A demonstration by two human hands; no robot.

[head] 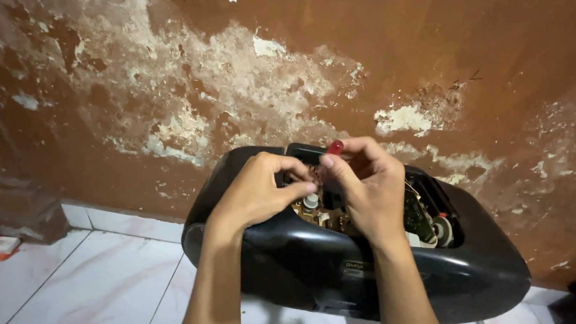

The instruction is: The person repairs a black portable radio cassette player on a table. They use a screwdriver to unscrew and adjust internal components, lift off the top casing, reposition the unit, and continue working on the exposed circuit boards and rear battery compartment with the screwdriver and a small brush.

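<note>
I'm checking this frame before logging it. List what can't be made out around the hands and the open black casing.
Head view only:
- What the left hand pinches: hidden by its own fingers.
- The tool under the red tip: covered by the right hand.
- The circuit board: mostly behind both hands.
- The black casing: its base is cut by the bottom edge.

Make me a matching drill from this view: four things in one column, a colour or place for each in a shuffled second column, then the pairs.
Things:
1. casing
2. tool handle tip
3. wall
4. circuit board

Descriptions:
A. brown, with peeling pale patches
B. red, poking above the right hand
C. glossy black, standing on the white tiled floor
D. inside the opening, below the left hand fingertips

Pairs: 1-C, 2-B, 3-A, 4-D
</note>
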